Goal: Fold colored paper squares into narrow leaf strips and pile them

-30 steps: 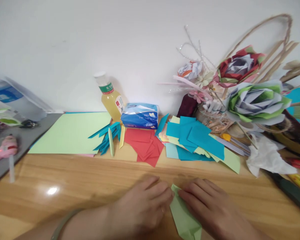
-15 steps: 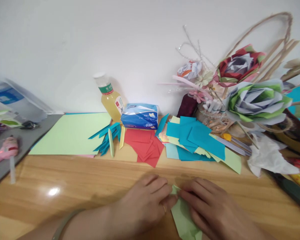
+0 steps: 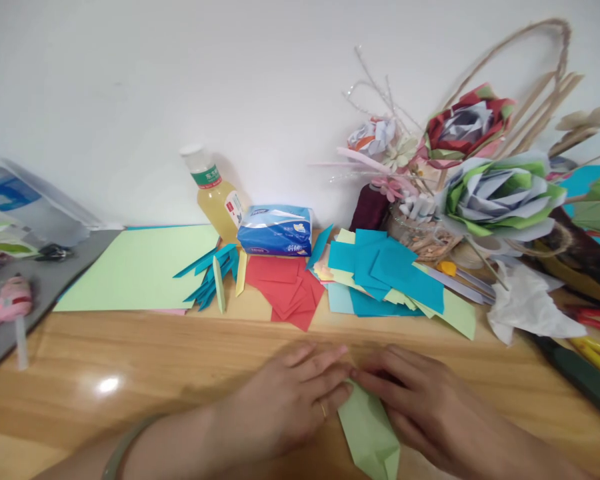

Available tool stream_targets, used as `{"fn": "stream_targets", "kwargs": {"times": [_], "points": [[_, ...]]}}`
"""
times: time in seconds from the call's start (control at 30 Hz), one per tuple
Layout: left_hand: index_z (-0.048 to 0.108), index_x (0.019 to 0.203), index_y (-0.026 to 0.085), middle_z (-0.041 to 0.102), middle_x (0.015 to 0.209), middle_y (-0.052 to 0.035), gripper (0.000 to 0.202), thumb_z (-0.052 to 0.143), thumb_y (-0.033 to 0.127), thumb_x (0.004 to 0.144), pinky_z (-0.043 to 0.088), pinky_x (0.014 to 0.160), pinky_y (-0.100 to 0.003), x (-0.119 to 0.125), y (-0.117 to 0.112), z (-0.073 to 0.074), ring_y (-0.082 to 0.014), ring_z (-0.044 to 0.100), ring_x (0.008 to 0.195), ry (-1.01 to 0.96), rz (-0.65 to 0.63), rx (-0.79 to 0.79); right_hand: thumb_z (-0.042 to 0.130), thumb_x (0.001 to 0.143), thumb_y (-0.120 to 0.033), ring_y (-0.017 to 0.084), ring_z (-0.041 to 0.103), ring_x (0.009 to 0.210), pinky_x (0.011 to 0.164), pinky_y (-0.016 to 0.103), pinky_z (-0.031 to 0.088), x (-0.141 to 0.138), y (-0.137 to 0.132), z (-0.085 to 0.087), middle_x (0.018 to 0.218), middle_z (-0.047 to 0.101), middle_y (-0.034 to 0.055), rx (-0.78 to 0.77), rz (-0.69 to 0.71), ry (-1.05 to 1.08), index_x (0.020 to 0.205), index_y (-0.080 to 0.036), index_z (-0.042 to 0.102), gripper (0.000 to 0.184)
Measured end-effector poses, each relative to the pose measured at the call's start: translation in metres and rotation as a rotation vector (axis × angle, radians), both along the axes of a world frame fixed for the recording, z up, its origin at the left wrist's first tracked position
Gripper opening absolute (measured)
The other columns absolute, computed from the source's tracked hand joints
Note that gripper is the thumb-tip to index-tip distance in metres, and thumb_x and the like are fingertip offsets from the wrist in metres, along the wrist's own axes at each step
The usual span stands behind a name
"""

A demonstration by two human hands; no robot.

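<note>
A folded sheet of light green paper [image 3: 369, 423] lies on the wooden table at the bottom, with creases near its lower end. My left hand [image 3: 293, 393] grips its far left edge, fingers fairly straight and laid across the tip. On the other side, my right hand [image 3: 430, 400] holds the same tip, its bent fingers pressed along the right edge. The fingertips of both hands meet at the paper's far end and hide it.
Behind my hands lie red paper pieces [image 3: 290, 287], blue paper pieces [image 3: 400, 267] and folded blue strips [image 3: 213, 273]. A tissue pack [image 3: 275, 230] and a drink bottle [image 3: 213, 193] stand by the wall. Paper flowers [image 3: 497, 193] fill the right; a pink glue gun [image 3: 15, 300] lies left.
The fingers of my left hand have stretched forward over the paper's far tip, which is now covered. My right hand stays close to its place. The whole view has shifted slightly.
</note>
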State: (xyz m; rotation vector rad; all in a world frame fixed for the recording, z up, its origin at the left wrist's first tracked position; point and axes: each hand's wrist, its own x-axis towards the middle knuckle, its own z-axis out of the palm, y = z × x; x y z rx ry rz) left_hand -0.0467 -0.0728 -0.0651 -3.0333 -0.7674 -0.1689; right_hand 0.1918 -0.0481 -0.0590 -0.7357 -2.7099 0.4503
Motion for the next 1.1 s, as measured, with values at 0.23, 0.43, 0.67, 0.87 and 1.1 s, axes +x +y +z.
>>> {"fn": "stream_targets", "kwargs": {"times": [0.23, 0.43, 0.67, 0.87, 1.1], "points": [[0.046, 0.128, 0.014, 0.043, 0.139, -0.0031, 0.034, 0.039, 0.018, 0.095, 0.023, 0.108, -0.038, -0.001, -0.002, 0.001, -0.0273, 0.013, 0.138, 0.033, 0.017, -0.060, 0.034, 0.085, -0.007, 0.018, 0.052, 0.073, 0.064, 0.031, 0.042, 0.009, 0.007, 0.003, 0.075, 0.057, 0.0056, 0.121, 0.072, 0.037, 0.086, -0.017, 0.060, 0.028], [0.044, 0.130, 0.013, 0.042, 0.140, -0.0039, 0.035, 0.038, 0.019, 0.096, 0.023, 0.108, -0.041, -0.002, -0.001, 0.001, -0.0284, 0.011, 0.138, 0.045, 0.002, -0.071, 0.035, 0.087, -0.009, 0.017, 0.051, 0.071, 0.060, 0.029, 0.040, 0.008, 0.007, 0.006, 0.080, 0.056, 0.0056, 0.053, 0.034, 0.009, 0.099, -0.018, 0.059, 0.028], [0.047, 0.127, 0.016, 0.046, 0.137, -0.0009, 0.034, 0.037, 0.017, 0.095, 0.014, 0.110, -0.045, -0.005, -0.001, 0.002, -0.0258, 0.015, 0.137, -0.021, 0.034, -0.026, 0.033, 0.088, -0.008, 0.017, 0.048, 0.064, 0.057, 0.031, 0.035, 0.015, 0.012, 0.004, 0.069, 0.055, 0.0030, 0.247, 0.098, 0.034, 0.079, -0.019, 0.055, 0.026], [0.058, 0.111, 0.016, 0.063, 0.108, -0.0064, 0.023, 0.048, 0.022, 0.091, 0.014, 0.109, -0.045, -0.005, -0.003, -0.008, -0.0246, 0.039, 0.123, -0.165, 0.241, 0.193, 0.044, 0.086, -0.016, 0.018, 0.054, 0.069, 0.059, 0.031, 0.040, 0.021, 0.012, 0.013, 0.076, 0.058, 0.0048, 0.241, 0.064, 0.066, 0.096, -0.018, 0.056, 0.016], [0.062, 0.095, 0.014, 0.064, 0.086, -0.0008, 0.011, 0.053, 0.019, 0.090, 0.021, 0.109, -0.038, -0.002, 0.000, -0.012, -0.0205, 0.049, 0.111, -0.270, 0.203, 0.189, 0.049, 0.089, -0.019, 0.017, 0.057, 0.075, 0.066, 0.030, 0.045, 0.010, 0.010, -0.005, 0.080, 0.060, 0.0038, 0.189, 0.030, 0.035, 0.092, -0.019, 0.056, 0.008]]}}
